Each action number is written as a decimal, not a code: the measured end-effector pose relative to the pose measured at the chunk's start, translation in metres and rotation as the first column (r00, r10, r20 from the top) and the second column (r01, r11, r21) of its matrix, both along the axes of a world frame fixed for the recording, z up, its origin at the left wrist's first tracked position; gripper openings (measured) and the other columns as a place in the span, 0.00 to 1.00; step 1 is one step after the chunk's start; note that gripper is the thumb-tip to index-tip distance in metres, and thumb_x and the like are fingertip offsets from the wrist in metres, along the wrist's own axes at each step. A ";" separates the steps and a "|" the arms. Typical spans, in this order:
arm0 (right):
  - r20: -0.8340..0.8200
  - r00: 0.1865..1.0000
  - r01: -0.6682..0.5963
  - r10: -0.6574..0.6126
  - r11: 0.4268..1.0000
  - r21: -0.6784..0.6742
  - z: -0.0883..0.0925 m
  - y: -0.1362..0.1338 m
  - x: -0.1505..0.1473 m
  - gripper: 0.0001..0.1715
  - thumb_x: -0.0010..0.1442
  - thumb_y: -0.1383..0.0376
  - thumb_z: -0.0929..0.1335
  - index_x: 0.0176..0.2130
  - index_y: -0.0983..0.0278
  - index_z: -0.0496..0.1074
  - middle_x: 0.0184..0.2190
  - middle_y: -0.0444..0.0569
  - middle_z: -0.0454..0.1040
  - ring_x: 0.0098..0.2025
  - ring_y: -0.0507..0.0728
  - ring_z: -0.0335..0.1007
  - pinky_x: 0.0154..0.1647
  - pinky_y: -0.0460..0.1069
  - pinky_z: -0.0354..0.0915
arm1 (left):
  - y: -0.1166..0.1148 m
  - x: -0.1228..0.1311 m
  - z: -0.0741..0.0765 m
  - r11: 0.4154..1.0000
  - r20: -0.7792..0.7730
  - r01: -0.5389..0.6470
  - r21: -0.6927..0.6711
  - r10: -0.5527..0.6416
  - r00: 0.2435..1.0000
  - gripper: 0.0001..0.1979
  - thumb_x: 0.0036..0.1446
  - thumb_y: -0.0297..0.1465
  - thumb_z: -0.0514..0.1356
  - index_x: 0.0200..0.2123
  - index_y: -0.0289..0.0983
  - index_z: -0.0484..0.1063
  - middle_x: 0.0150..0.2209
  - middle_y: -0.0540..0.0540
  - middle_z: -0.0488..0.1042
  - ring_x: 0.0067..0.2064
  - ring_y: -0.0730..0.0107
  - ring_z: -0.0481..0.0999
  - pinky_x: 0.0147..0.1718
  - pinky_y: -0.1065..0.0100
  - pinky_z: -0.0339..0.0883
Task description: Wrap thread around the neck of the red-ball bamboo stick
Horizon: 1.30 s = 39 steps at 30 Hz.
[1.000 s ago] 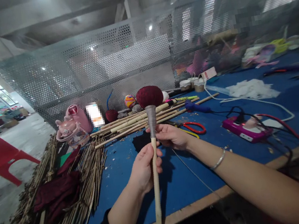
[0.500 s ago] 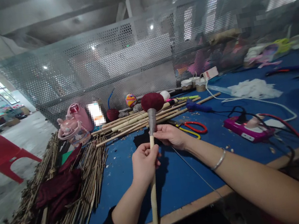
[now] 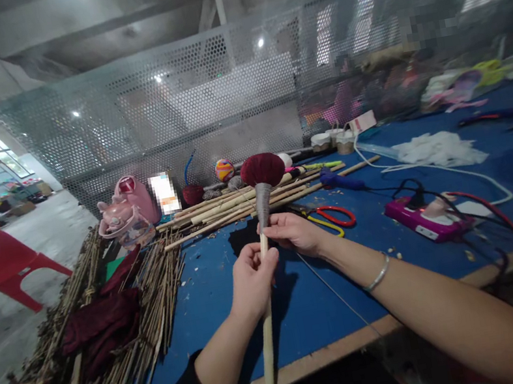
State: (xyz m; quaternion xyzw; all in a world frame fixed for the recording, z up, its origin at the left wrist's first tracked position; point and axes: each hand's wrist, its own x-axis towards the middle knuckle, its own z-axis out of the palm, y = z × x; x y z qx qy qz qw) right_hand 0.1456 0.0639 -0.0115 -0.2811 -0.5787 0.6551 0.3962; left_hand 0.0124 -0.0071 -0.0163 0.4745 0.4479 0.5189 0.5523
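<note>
A wooden stick [image 3: 267, 355] slants up from the bottom edge, with a dark red padded head [image 3: 262, 170] at its top. Grey thread is wound tightly in a tapering band [image 3: 263, 204] just below that head. My left hand [image 3: 253, 278] is closed around the stick beneath the band. At the band's lower end, the thumb and fingers of my right hand [image 3: 296, 232] pinch together against the stick. A loose grey thread [image 3: 330, 288] runs from under my right hand down past the table's front edge. A silver bracelet [image 3: 378, 272] circles my right wrist.
Bundled thin twigs [image 3: 155, 322] with dark red cloth [image 3: 106, 327] lie at left. Bare sticks [image 3: 221, 215], red-and-yellow scissors [image 3: 338, 217] and a blue-handled tool [image 3: 341, 180] lie beyond my hands. A purple power strip [image 3: 421, 222] with cables is at right, near white cloth [image 3: 440, 149].
The stick has turned slightly, its red head and grey band showing a different side. Both hands keep their places on it, the left shifted a little to the right.
</note>
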 end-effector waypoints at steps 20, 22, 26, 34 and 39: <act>0.007 0.999 -0.041 0.041 0.998 0.050 0.001 -0.002 0.002 0.17 0.49 0.58 0.70 0.33 0.68 0.67 0.16 0.38 0.59 0.14 0.42 0.43 0.14 0.42 0.37 | -0.002 -0.001 0.007 0.990 0.219 0.102 -0.096 -0.079 0.972 0.18 0.51 0.43 0.56 0.38 0.34 0.65 0.18 0.55 0.64 0.13 0.83 0.56 0.10 0.78 0.48; 0.033 0.999 -0.019 0.016 0.997 0.070 -0.001 0.000 0.001 0.17 0.49 0.57 0.69 0.32 0.68 0.66 0.14 0.35 0.53 0.14 0.42 0.39 0.14 0.43 0.34 | -0.001 0.000 0.005 1.000 0.078 -0.023 -0.018 0.024 0.997 0.18 0.47 0.42 0.60 0.34 0.35 0.64 0.18 0.55 0.65 0.14 0.83 0.58 0.11 0.78 0.49; 0.053 0.999 -0.007 0.002 0.996 0.092 -0.002 0.001 0.000 0.17 0.50 0.56 0.69 0.30 0.68 0.66 0.13 0.34 0.50 0.14 0.43 0.38 0.14 0.43 0.35 | 0.002 -0.002 0.003 0.997 -0.020 -0.070 -0.011 0.070 0.997 0.17 0.44 0.41 0.63 0.28 0.34 0.63 0.18 0.53 0.68 0.14 0.83 0.61 0.12 0.79 0.52; 0.003 1.000 0.005 -0.005 0.998 0.057 0.003 -0.002 0.002 0.19 0.49 0.57 0.70 0.36 0.68 0.68 0.17 0.40 0.62 0.15 0.43 0.46 0.14 0.42 0.38 | 0.002 -0.007 0.007 0.967 0.310 0.223 -0.120 -0.177 0.934 0.18 0.51 0.42 0.57 0.37 0.33 0.67 0.24 0.49 0.73 0.13 0.84 0.60 0.11 0.78 0.50; -0.015 0.999 0.040 -0.039 0.999 0.030 0.003 -0.003 0.000 0.19 0.45 0.59 0.72 0.34 0.68 0.67 0.22 0.43 0.67 0.21 0.47 0.59 0.20 0.42 0.51 | -0.002 -0.001 0.004 0.963 0.232 0.220 -0.156 -0.180 0.956 0.18 0.53 0.43 0.53 0.40 0.34 0.65 0.24 0.49 0.71 0.15 0.82 0.61 0.11 0.78 0.53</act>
